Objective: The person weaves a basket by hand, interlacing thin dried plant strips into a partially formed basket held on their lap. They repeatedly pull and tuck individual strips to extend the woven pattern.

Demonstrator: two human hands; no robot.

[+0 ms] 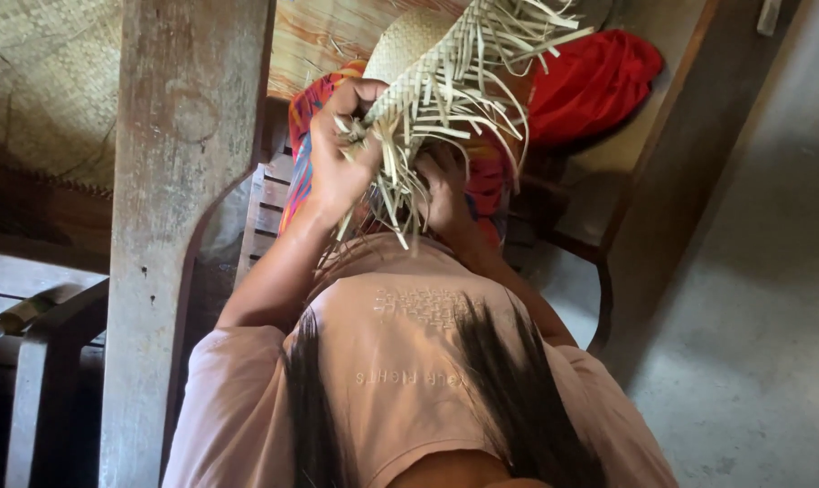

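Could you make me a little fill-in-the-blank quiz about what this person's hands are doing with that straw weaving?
1. Both hands grip a half-woven piece made of pale ____ strips.
2. The left hand pinches the loose strips, which hang ____.
3. The cloth bundle behind the weaving is ____.
4. The right hand sits partly ____ the strips.

Missing words: straw; down; red; behind

A rustic home used for handcraft weaving: a weathered wooden post (179, 181) stands beside a slatted wooden chair (266, 203), a woven mat (43, 81) covers the wall or floor at the left, the floor (753, 298) at the right is bare grey concrete, and a half-plaited straw piece (445, 63) with loose strips shows the weaving
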